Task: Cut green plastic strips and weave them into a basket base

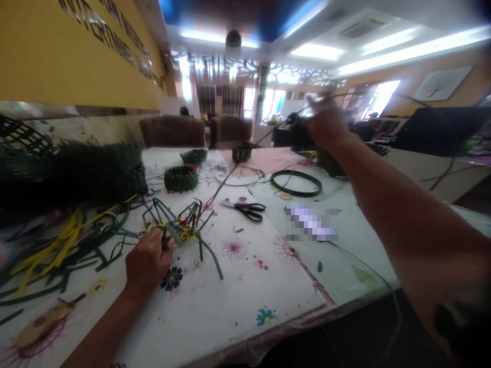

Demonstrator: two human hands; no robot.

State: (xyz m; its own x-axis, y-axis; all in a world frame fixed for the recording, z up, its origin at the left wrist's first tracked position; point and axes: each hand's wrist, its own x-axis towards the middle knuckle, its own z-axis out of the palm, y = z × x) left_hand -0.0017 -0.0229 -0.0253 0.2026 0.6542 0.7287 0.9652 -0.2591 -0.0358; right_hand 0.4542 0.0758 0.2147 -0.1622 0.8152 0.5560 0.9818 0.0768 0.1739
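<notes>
My left hand point(149, 258) is closed on a green strip of a partly woven piece point(186, 230), pressing it to the table. Green strips stick out of the piece all round, with yellow bits at its middle. My right hand point(326, 120) is raised high at arm's length and smeared by motion. A long thin dark strand point(226, 183) runs taut from the woven piece up to this hand, and its end trails beyond to the right. Black-handled scissors point(249, 208) lie open just right of the piece.
Loose green and yellow strips point(69, 240) lie at left, beside large dark green woven baskets point(103, 168). Small round woven baskets point(181, 179) and a green ring point(296, 183) sit farther back. A blurred-out object point(309, 221) with a cord lies at right. A brown wooden piece point(42, 327) is front left.
</notes>
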